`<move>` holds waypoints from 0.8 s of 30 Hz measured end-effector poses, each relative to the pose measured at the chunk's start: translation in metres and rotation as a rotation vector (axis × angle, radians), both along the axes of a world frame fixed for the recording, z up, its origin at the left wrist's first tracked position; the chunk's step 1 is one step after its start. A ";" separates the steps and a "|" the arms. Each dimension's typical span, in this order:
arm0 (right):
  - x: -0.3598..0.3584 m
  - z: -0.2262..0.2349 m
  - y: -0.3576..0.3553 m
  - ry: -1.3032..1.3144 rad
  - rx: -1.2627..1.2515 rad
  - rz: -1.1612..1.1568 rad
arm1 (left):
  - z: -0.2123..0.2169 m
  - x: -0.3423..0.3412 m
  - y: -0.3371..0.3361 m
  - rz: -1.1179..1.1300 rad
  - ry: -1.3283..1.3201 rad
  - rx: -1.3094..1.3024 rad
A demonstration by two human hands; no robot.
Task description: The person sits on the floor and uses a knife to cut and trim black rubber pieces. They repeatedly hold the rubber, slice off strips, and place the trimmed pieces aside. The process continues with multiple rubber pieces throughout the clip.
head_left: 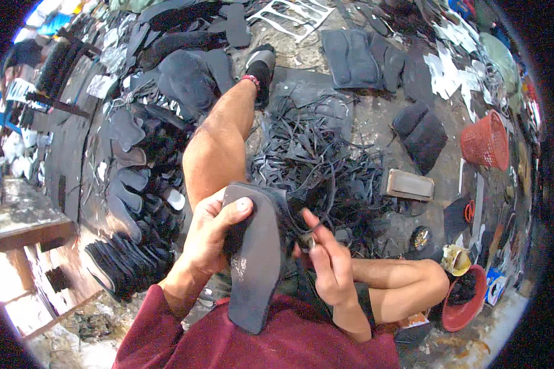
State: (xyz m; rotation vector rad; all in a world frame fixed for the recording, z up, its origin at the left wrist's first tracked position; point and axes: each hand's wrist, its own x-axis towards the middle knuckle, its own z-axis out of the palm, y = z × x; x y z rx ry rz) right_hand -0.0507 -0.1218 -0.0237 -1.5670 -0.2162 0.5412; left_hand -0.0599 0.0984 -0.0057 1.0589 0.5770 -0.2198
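Note:
My left hand [209, 230] grips a dark grey shoe sole [252, 264] near its upper end, thumb flat on its face and the fingers hidden behind. The sole stands tilted over my lap, its narrower end toward my maroon top. Close to the sole's right edge is my right hand [332, 267], its fingers bent together around a small thing with a pale, shiny bit showing, too blurred to name. Thin black strips curl between this hand and the sole. Beyond lies a big heap of black offcut strips [317, 147] on the floor.
Stacked dark soles [126, 264] and a wooden bench [28, 230] are at left. Padded black pieces [351, 58] lie ahead. To the right are a sharpening-stone-like block [410, 185], a red basket [485, 141] and a red tub [465, 313]. My bare legs frame the heap.

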 end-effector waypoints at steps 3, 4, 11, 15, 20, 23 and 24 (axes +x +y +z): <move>-0.043 -0.034 -0.030 -0.421 -0.268 -0.019 | -0.001 -0.006 0.012 0.011 -0.055 -0.063; -0.050 -0.049 -0.038 -0.441 -0.203 -0.069 | -0.004 0.001 0.015 -0.013 -0.085 -0.097; 0.009 -0.038 -0.048 -0.596 -0.321 0.125 | -0.005 0.000 0.020 -0.135 -0.003 -0.051; 0.061 0.001 -0.050 -0.598 -0.349 0.290 | 0.012 0.014 0.014 -0.301 0.059 0.044; 0.102 0.023 -0.021 -0.581 -0.342 0.502 | 0.008 0.021 0.015 -0.489 0.029 0.052; 0.117 0.022 -0.007 -0.646 -0.298 0.557 | 0.014 0.027 0.012 -0.542 0.052 0.071; 0.123 0.026 -0.004 -0.611 -0.307 0.593 | 0.015 0.028 0.011 -0.563 0.068 0.080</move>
